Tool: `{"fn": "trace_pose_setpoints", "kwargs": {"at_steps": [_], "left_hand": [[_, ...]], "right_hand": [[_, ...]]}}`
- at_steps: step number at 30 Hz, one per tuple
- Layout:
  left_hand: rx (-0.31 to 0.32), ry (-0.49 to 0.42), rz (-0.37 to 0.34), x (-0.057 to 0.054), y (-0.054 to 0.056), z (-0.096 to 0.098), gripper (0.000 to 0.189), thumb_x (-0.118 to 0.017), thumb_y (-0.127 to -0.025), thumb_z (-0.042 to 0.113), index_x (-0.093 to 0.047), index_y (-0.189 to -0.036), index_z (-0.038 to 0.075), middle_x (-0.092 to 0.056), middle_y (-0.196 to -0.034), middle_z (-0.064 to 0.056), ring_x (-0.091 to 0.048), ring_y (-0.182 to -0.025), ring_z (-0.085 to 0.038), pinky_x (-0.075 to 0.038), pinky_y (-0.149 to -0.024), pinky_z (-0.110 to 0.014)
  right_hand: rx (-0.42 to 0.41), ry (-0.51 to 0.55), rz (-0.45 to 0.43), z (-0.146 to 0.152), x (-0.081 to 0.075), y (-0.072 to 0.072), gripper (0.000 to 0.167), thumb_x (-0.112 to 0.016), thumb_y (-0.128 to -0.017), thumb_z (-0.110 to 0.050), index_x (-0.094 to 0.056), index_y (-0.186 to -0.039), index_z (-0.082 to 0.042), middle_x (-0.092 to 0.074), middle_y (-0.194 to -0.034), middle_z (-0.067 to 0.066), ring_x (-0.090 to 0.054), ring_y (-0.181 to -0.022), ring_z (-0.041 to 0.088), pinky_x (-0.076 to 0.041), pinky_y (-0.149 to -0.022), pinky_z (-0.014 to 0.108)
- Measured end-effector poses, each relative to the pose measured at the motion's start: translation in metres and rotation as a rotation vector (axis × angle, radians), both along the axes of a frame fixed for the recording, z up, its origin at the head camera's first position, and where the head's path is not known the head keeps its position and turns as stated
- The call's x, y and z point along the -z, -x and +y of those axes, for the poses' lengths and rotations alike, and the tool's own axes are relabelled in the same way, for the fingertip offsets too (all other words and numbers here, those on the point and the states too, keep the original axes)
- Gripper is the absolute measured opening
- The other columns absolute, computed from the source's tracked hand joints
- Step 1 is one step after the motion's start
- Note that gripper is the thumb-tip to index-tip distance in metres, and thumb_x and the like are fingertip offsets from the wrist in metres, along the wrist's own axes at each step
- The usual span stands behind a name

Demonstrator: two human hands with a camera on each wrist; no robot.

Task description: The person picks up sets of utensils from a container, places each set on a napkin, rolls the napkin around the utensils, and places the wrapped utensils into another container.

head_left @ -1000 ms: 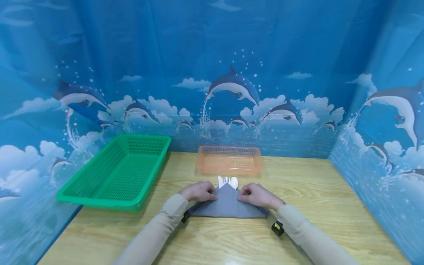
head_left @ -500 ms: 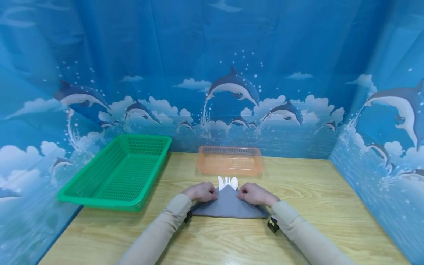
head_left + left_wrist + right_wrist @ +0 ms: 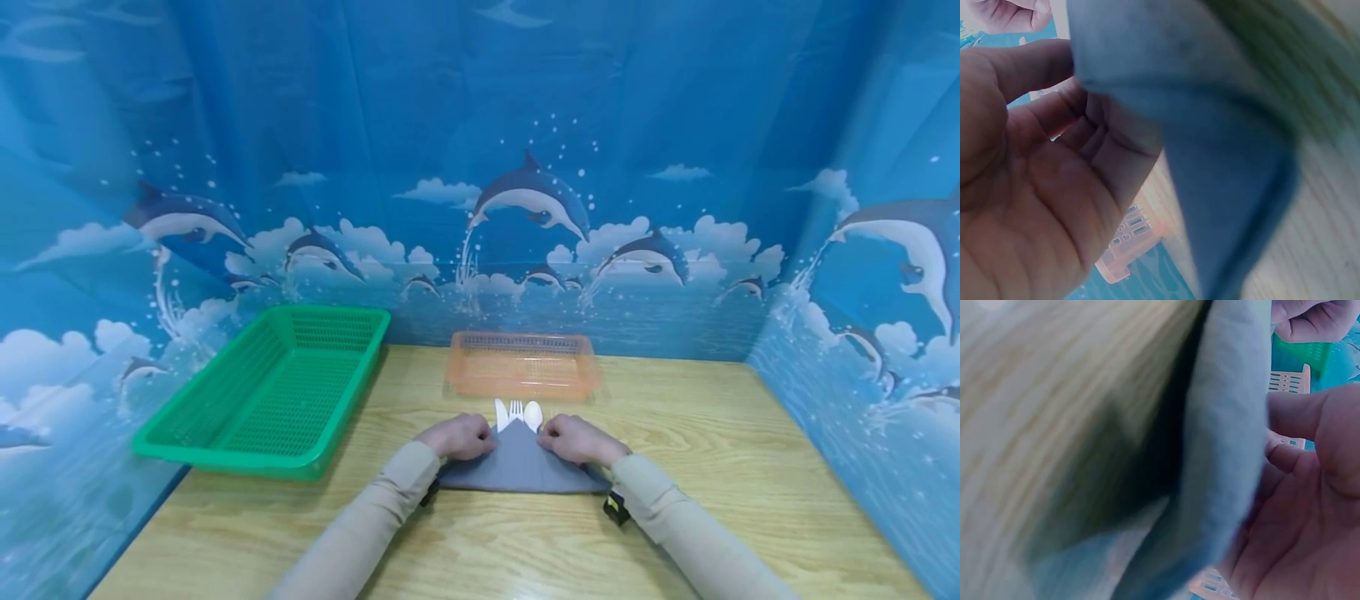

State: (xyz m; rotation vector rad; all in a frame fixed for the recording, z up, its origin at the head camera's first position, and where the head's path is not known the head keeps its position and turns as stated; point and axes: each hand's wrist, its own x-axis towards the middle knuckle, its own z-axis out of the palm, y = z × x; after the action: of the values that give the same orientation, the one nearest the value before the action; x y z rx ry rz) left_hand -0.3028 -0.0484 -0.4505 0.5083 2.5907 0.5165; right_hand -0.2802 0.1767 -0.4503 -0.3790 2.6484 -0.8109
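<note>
A grey cloth napkin (image 3: 516,462), folded to a point at its far side, lies before me on the table. From behind that point stick out the tops of a white knife (image 3: 501,412), a fork (image 3: 516,408) and a spoon (image 3: 533,414); their lower parts are hidden by the cloth. My left hand (image 3: 461,436) pinches the napkin's left slanted edge between thumb and fingers. On the opposite slanted edge my right hand (image 3: 579,439) pinches the cloth likewise. Both wrist views show the napkin (image 3: 1147,56) close up, its side hanging in a fold beside the fingers.
Just beyond the cutlery stands a translucent orange basket (image 3: 465,383). To the left is a large green basket (image 3: 315,458) with perforated walls. A blue curtain (image 3: 420,100) printed with dolphins rises behind and along both sides of the wooden table (image 3: 735,467).
The right forearm has drawn slightly inward to the left, and the left hand has shifted a little right. Both keep their pinch on the napkin, and the cutlery stays behind its point.
</note>
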Motion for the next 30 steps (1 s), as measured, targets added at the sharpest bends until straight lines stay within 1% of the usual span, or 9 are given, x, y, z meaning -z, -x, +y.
{"fn": "trace_pose_setpoints", "kwargs": {"at_steps": [4, 11, 19, 21, 23, 25, 27, 28, 30], "left_hand": [[-0.002, 0.014, 0.015, 0.0, 0.0, 0.001, 0.037, -0.057, -0.098, 0.027, -0.054, -0.063, 0.016, -0.044, -0.057, 0.004, -0.041, -0.051, -0.011, -0.033, -0.048, -0.025], [-0.016, 0.041, 0.008, -0.003, -0.003, 0.003, 0.033, -0.056, -0.099, 0.029, -0.06, -0.069, 0.015, -0.047, -0.06, 0.002, -0.044, -0.055, -0.012, -0.035, -0.051, -0.026], [0.044, -0.008, 0.113, -0.007, -0.015, -0.001, 0.034, -0.055, -0.099, 0.023, -0.054, -0.066, 0.015, -0.047, -0.059, 0.002, -0.045, -0.053, -0.011, -0.036, -0.049, -0.024], [0.054, -0.003, 0.138, -0.01, -0.018, 0.001, 0.03, -0.055, -0.1, 0.023, -0.058, -0.072, 0.013, -0.053, -0.063, -0.001, -0.048, -0.056, -0.013, -0.039, -0.051, -0.026], [0.094, 0.023, 0.22, -0.013, -0.022, 0.003, 0.02, -0.056, -0.099, 0.024, -0.065, -0.088, 0.01, -0.061, -0.075, -0.003, -0.055, -0.065, -0.014, -0.045, -0.057, -0.028], [0.164, 0.047, 0.32, -0.016, -0.026, 0.005, 0.021, -0.057, -0.099, 0.025, -0.067, -0.11, 0.009, -0.066, -0.093, -0.006, -0.06, -0.079, -0.015, -0.051, -0.067, -0.029], [0.266, 0.068, 0.422, -0.018, -0.032, 0.008, 0.033, -0.06, -0.098, 0.027, -0.062, -0.128, 0.012, -0.065, -0.111, -0.007, -0.062, -0.094, -0.015, -0.053, -0.078, -0.029], [0.325, 0.079, 0.469, -0.017, -0.036, 0.009, 0.039, -0.062, -0.097, 0.028, -0.059, -0.133, 0.015, -0.063, -0.117, -0.007, -0.061, -0.099, -0.015, -0.053, -0.083, -0.029], [0.43, 0.09, 0.504, -0.016, -0.042, 0.011, 0.043, -0.063, -0.096, 0.032, -0.056, -0.138, 0.021, -0.059, -0.124, -0.005, -0.058, -0.104, -0.014, -0.052, -0.085, -0.028]], "right_hand": [[0.007, -0.004, 0.003, 0.0, 0.002, 0.003, 0.037, -0.054, -0.101, -0.031, -0.054, -0.068, -0.016, -0.038, -0.052, -0.004, -0.034, -0.042, 0.011, -0.03, -0.043, 0.026], [-0.056, -0.007, 0.027, 0.0, 0.004, 0.007, 0.041, -0.055, -0.101, -0.029, -0.046, -0.062, -0.018, -0.036, -0.055, -0.005, -0.034, -0.049, 0.01, -0.028, -0.049, 0.024], [-0.095, 0.008, 0.033, -0.001, 0.004, 0.006, 0.04, -0.05, -0.103, -0.023, -0.046, -0.064, -0.016, -0.036, -0.057, -0.003, -0.035, -0.051, 0.012, -0.03, -0.052, 0.025], [-0.11, 0.013, 0.036, 0.0, 0.004, 0.007, 0.04, -0.049, -0.104, -0.022, -0.046, -0.065, -0.016, -0.036, -0.057, -0.003, -0.034, -0.051, 0.012, -0.03, -0.052, 0.026], [-0.122, 0.017, 0.04, 0.001, 0.004, 0.008, 0.04, -0.048, -0.104, -0.022, -0.046, -0.065, -0.016, -0.036, -0.057, -0.003, -0.034, -0.05, 0.012, -0.03, -0.051, 0.026], [-0.135, 0.019, 0.041, 0.002, 0.005, 0.009, 0.04, -0.047, -0.104, -0.021, -0.045, -0.065, -0.016, -0.035, -0.056, -0.004, -0.034, -0.05, 0.012, -0.03, -0.051, 0.026], [-0.139, 0.023, 0.037, 0.002, 0.005, 0.01, 0.04, -0.047, -0.104, -0.021, -0.045, -0.065, -0.015, -0.035, -0.056, -0.003, -0.034, -0.05, 0.012, -0.031, -0.051, 0.025], [-0.14, 0.021, 0.036, 0.001, 0.005, 0.01, 0.039, -0.047, -0.104, -0.02, -0.046, -0.065, -0.015, -0.036, -0.056, -0.004, -0.034, -0.05, 0.012, -0.031, -0.051, 0.025], [-0.137, 0.02, 0.025, 0.001, 0.005, 0.01, 0.039, -0.047, -0.104, -0.02, -0.046, -0.065, -0.015, -0.036, -0.057, -0.003, -0.034, -0.051, 0.012, -0.03, -0.052, 0.026]]}}
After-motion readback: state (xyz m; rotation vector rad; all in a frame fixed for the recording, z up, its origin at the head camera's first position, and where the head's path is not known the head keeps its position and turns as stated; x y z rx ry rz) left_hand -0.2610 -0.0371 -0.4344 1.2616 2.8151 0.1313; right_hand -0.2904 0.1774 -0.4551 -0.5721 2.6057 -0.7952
